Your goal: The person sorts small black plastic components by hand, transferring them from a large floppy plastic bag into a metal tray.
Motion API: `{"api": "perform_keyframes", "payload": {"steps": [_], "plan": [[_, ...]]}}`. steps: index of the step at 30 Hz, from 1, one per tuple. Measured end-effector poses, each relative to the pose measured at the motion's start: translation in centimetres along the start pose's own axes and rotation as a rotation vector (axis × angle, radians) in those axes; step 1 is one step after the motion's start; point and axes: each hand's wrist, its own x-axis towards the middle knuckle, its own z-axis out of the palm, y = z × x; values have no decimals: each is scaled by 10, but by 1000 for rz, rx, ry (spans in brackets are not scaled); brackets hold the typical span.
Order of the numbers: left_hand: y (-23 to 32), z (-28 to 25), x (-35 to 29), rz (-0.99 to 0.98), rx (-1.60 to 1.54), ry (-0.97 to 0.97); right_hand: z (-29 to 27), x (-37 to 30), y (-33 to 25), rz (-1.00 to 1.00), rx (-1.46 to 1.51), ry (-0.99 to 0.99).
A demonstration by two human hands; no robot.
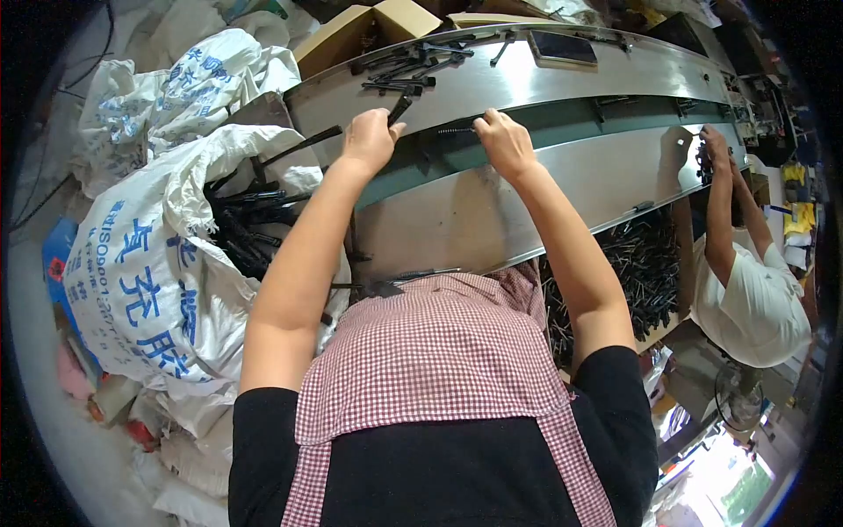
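Head view of a work line. The left hand point(369, 139) is closed on a short black rod point(399, 109), held above the green belt point(562, 119) that runs between two steel surfaces point(492, 206). The right hand point(505, 140) pinches a thin dark piece point(455, 131) over the same belt, fingers together.

Progress, as judged: work is mid-course. A heap of black rods point(413, 66) lies on the far surface, a sack point(149, 272) at near left is full of black parts point(246, 224), and a bin point(645, 272) at right holds many more.

Packages: the white woven sack carries large blue print; a second such sack point(184, 88) lies farther left; tan cartons point(364, 31) stand at far centre. A co-worker's hand point(716, 145) works at far right.
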Motion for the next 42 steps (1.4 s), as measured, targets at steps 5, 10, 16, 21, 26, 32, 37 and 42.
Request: {"api": "perform_keyframes", "payload": {"steps": [5, 10, 16, 21, 26, 32, 37, 42], "plan": [[-14, -33, -8, 87, -60, -87, 17, 7, -8, 57, 125, 86], [2, -47, -8, 65, -67, -110, -3, -25, -89, -296, 503, -146], [6, -40, -14, 240, -53, -42, 2, -28, -190, -377, 462, -345], [0, -52, -25, 226, -99, 20, 63, -17, -237, -558, 393, 95], [-10, -65, -29, 165, -216, 54, 47, -21, -204, -512, 233, -22], [9, -75, -23, 226, -85, 188, 17, -21, -135, -315, 338, -435], [-6, -61, -21, 230, -82, 234, 27, 16, -78, -195, 61, -159], [-10, -72, -31, 55, -53, 133, 53, 29, -89, -186, 86, -54]]}}
